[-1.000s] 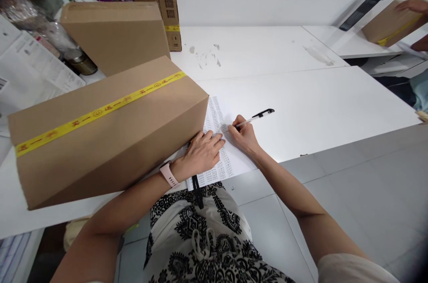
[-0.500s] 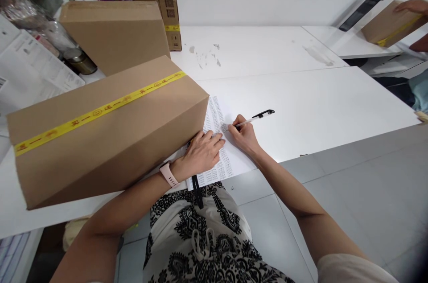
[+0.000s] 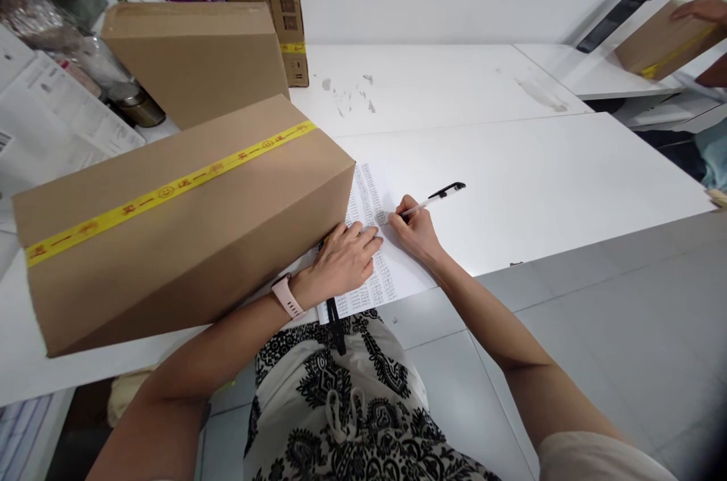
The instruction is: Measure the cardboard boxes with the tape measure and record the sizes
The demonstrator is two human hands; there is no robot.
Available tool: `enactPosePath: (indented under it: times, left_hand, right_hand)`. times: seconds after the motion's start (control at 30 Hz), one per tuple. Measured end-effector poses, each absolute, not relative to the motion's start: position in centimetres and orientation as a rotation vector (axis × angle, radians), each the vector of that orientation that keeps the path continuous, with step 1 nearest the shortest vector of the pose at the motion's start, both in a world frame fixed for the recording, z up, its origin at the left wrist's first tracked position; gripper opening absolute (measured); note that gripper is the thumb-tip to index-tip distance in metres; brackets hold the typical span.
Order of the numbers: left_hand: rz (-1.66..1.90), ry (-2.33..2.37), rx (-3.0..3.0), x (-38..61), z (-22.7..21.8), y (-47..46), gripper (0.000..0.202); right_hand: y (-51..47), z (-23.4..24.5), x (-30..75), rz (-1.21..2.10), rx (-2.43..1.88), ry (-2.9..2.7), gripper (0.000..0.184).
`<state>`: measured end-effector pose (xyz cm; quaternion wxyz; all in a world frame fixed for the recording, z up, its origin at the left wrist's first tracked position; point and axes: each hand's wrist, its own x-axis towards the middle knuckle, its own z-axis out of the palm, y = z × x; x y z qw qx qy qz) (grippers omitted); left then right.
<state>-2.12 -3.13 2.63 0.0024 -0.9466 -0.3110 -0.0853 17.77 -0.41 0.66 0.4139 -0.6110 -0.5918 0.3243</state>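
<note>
My right hand [image 3: 416, 229] grips a white and black pen [image 3: 447, 192], its writing end low over a printed sheet of paper [image 3: 407, 278]. Columns of small print cover the sheet, which hangs slightly past the table's front edge. My left hand [image 3: 346, 257] lies flat on the paper with fingers stretched out, beside a large cardboard box [image 3: 187, 216] sealed with yellow tape. Part of the sheet is hidden under that hand and behind the box. A black strap-like thing [image 3: 335, 326] hangs below my left palm.
Behind the big box stand another cardboard box [image 3: 198, 60] and a smaller carton [image 3: 273, 11]. Wrapped items and a jar [image 3: 136, 104] crowd the left. The white table [image 3: 539, 178] stretches right. A black bottle [image 3: 622, 10] leans at the wall, near another person's hand [image 3: 701, 10] on a box [image 3: 650, 38].
The pen's upper end has tipped very slightly, with my right hand nearly in the same spot. My left hand, the paper and the boxes look unmoved.
</note>
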Motion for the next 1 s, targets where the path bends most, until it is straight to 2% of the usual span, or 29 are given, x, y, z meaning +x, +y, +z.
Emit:
enactPosePath:
  times: [1.0]
  left_hand:
    - [-0.269,-0.979,-2.979,-2.05,2.76,-3.16,0.034]
  right_hand:
    - [-0.35,0.44,17.87,0.799,-1.523,-1.445,0.02]
